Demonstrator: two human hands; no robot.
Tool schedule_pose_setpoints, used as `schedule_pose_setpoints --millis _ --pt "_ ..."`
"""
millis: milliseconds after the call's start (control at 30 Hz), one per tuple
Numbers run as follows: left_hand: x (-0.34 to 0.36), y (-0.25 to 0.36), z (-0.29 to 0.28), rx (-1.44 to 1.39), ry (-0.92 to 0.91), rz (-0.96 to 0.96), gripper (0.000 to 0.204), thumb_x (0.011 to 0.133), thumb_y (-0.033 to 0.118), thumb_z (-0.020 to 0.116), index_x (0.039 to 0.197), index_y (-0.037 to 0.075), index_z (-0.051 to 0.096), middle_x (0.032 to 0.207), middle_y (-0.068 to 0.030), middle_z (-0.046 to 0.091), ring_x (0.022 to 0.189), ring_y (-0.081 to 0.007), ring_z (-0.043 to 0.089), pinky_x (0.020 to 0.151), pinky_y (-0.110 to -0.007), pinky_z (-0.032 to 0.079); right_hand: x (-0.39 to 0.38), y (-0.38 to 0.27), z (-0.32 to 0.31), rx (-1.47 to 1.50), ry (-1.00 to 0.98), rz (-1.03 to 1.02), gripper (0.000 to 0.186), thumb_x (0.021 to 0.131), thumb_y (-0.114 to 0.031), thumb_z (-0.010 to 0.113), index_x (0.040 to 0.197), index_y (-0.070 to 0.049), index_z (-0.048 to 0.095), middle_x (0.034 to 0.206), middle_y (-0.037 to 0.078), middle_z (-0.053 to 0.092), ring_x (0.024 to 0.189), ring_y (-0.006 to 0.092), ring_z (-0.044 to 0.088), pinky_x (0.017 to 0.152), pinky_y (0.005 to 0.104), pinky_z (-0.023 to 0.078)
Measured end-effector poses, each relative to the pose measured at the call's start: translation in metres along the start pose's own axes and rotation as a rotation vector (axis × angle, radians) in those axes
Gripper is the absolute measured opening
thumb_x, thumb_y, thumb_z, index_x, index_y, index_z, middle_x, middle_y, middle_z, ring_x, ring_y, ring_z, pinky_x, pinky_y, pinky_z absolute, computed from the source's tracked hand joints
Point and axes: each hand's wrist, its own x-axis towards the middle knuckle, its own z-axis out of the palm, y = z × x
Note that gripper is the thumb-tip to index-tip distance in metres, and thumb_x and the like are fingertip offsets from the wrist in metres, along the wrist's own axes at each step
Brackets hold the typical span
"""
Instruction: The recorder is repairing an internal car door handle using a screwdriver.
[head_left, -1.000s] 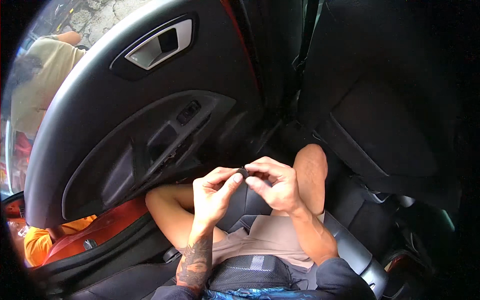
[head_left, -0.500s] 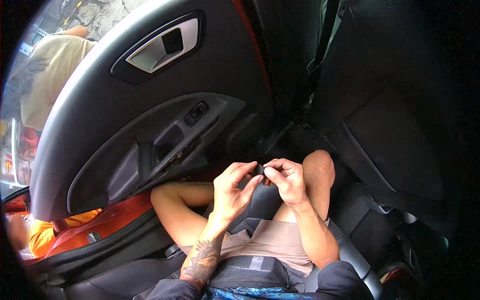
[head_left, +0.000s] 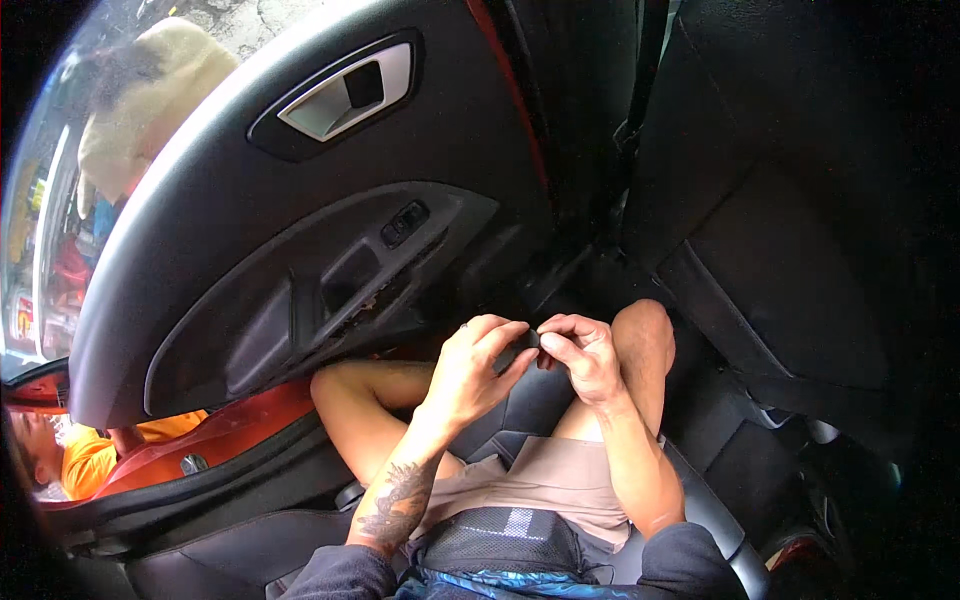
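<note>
A small dark piece, too small and shaded to name, sits between the fingertips of both hands above my lap. My left hand pinches it from the left with thumb and fingers. From the right, the thumb and bent fingers of my right hand close on its other side. Much of the piece is covered by the fingertips. To the left of my hands stands the black car door panel, with a silver inner handle and a window switch on its armrest.
The dark back of a car seat rises at the right. My bent knees flank the hands. Beyond the door, a person in an orange top is at the lower left, and someone in a beige garment shows through the window.
The view has shifted slightly, so the door and my hands appear a little further right. Both hands stay on the small dark piece, and the left fingers have shifted slightly around it.
</note>
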Motion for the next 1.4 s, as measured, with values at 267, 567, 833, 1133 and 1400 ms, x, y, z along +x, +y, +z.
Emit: schedule_pose_setpoints --millis 267,567,833,1133,1400 --pt "0.007 0.007 -0.037 0.037 0.177 -0.005 0.025 0.064 0.008 0.075 0.086 0.004 0.064 0.075 -0.0080 0.061 0.065 -0.0197 0.061 0.059 -0.028 0.051 0.003 -0.008 0.012 -0.075 -0.029 0.048 0.018 0.085 -0.009 0.062 0.101 0.000 0.062 0.078 0.004 0.063 0.063 0.0091 0.057 0.058 0.0216 0.047" --pt "-0.048 0.035 -0.096 0.087 0.373 -0.089 0.025 0.062 0.003 0.074 0.085 0.001 0.064 0.073 -0.0084 0.061 0.064 -0.0159 0.059 0.061 -0.025 0.048 0.125 -0.099 0.099 -0.821 0.020 -0.753 0.022 0.080 -0.004 0.062 0.102 -0.001 0.060 0.087 0.010 0.061 0.064 0.0128 0.058 0.058 0.0249 0.048" --pt "-0.019 0.033 -0.116 0.297 0.585 0.083 0.030 0.062 0.003 0.076 0.090 0.003 0.065 0.072 -0.0075 0.059 0.059 -0.0164 0.057 0.056 -0.026 0.048 0.176 -0.135 0.156 -1.102 0.326 -1.086 0.070 0.064 -0.023 0.078 0.120 -0.002 0.042 0.110 0.021 0.042 0.103 0.0342 0.045 0.089 0.0418 0.044" --pt "0.123 0.015 -0.157 0.665 0.507 0.267 0.027 0.076 0.025 0.068 0.096 0.008 0.066 0.087 -0.0117 0.066 0.075 -0.0273 0.064 0.068 -0.035 0.051 0.105 -0.040 0.079 -0.966 0.314 -0.713 0.056 0.070 -0.013 0.070 0.120 -0.003 0.047 0.109 0.016 0.047 0.086 0.0251 0.052 0.072 0.0315 0.047" --pt "0.148 0.013 -0.150 0.793 0.372 0.059 0.029 0.077 0.028 0.067 0.101 0.011 0.068 0.076 -0.0166 0.065 0.073 -0.0321 0.065 0.068 -0.039 0.052 0.064 0.039 0.014 -0.924 0.225 -0.305 0.040 0.074 -0.014 0.066 0.110 0.000 0.056 0.098 0.015 0.057 0.078 0.0257 0.059 0.069 0.0339 0.048"
